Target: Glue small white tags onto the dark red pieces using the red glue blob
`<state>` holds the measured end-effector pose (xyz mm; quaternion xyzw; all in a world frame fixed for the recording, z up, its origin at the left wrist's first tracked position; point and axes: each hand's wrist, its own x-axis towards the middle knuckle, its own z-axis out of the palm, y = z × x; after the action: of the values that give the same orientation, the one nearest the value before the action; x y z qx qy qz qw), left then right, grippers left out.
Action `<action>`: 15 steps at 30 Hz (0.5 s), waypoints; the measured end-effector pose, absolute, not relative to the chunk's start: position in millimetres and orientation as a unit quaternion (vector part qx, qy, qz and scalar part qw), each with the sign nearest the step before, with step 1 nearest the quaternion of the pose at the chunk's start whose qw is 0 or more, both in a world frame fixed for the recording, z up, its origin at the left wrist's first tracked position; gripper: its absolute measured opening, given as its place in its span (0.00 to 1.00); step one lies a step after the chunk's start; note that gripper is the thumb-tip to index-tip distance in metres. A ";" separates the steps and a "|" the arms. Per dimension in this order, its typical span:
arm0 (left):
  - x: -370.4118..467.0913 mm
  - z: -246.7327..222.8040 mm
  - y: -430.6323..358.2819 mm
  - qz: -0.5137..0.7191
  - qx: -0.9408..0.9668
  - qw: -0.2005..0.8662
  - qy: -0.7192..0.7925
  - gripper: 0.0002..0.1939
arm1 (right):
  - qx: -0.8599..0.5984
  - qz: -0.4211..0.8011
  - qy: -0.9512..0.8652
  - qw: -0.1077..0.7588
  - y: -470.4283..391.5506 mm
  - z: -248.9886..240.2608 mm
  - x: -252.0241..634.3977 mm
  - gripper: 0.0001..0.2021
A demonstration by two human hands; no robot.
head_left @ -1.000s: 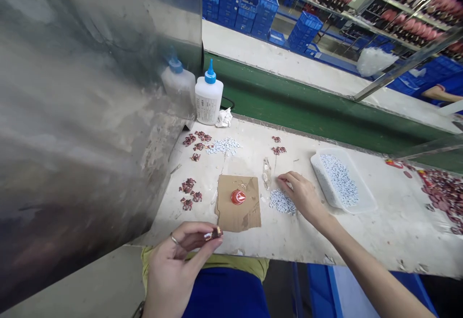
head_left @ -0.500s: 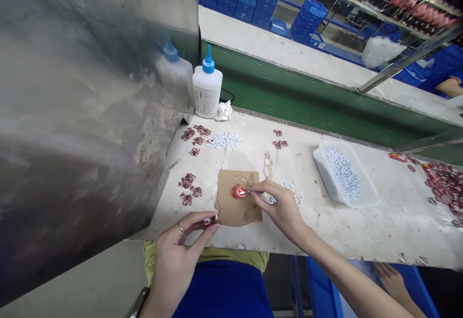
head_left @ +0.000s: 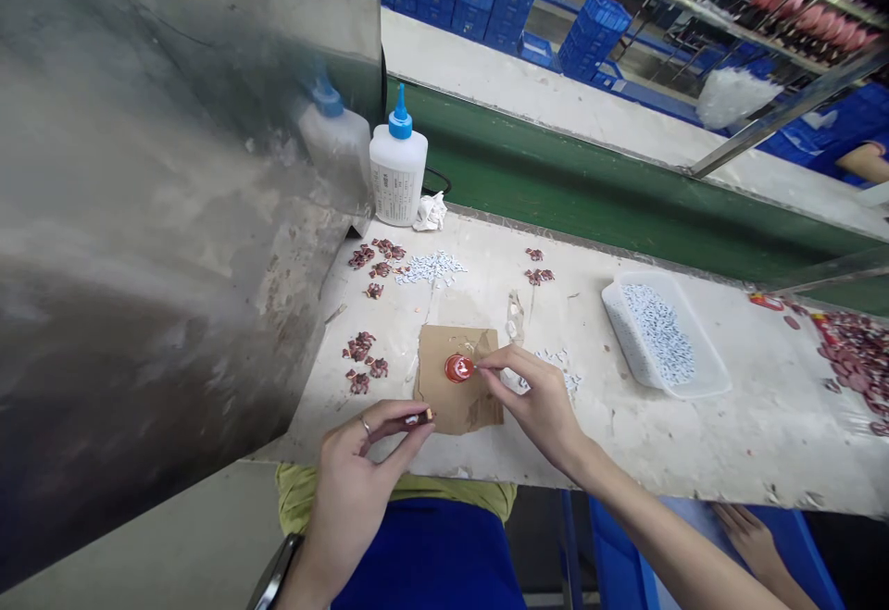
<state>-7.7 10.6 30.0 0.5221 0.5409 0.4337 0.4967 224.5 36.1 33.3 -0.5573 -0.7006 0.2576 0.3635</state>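
Left hand: On the left at the near edge, the person's left hand (head_left: 354,476) pinches a small brown piece (head_left: 419,418) between thumb and forefinger, just above the near left corner of the cardboard.
Right hand: The right hand (head_left: 545,404) reaches in from the right, thumb and forefinger gripping a tiny piece (head_left: 476,368) at the right edge of the red cap; its details are too small to make out, and I cannot tell whether it touches the cap.
Red cap: The round red cap (head_left: 458,368), with something white inside, sits near the middle of the cardboard (head_left: 455,414).
Surface: All this rests on a scuffed white surface (head_left: 486,457).
Brown clusters: On the left lie clumps of little brown pieces, one near group (head_left: 359,347) and one far group (head_left: 362,256).
White pieces: A scatter of white pieces (head_left: 431,267) lies beside the far group; more lie partly hidden behind the right hand.
Tub: To the right, a clear plastic tub (head_left: 626,346) holds many small white and blue bits.
Bottle: At the far left, a white bottle (head_left: 398,177) with a blue nozzle stands upright next to crumpled paper (head_left: 431,212).
Co-worker: Near right, below the surface, another person's hand (head_left: 748,536) shows.
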 end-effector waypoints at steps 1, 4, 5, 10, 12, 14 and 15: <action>-6.8 31.8 9.6 0.433 0.528 0.492 0.540 0.05 | -0.555 0.277 -0.684 0.384 32.8 38.1 221.3 0.06; -3.7 38.8 5.8 0.438 0.537 0.476 0.541 0.06 | -0.543 0.353 -0.629 0.430 19.4 57.4 209.3 0.06; -2.6 41.5 4.8 0.441 0.541 0.468 0.542 0.07 | -0.537 0.377 -0.615 0.437 14.8 64.0 205.3 0.06; 1.3 51.9 3.8 0.450 0.580 0.426 0.529 0.11 | -0.505 0.436 -0.597 0.445 1.6 82.7 192.6 0.08; 1.5 52.8 3.8 0.448 0.588 0.422 0.525 0.11 | -0.501 0.441 -0.601 0.440 1.3 83.7 191.4 0.09; 1.1 52.3 3.3 0.448 0.590 0.422 0.523 0.11 | -0.499 0.443 -0.606 0.434 2.4 83.5 191.3 0.08; 0.8 51.8 3.0 0.449 0.589 0.422 0.523 0.11 | -0.499 0.441 -0.608 0.431 3.0 83.3 191.5 0.08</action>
<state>0.8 3.0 51.8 0.5889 0.5226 0.4491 0.4225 191.5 3.0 83.3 -0.4989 -0.6085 0.4413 0.4315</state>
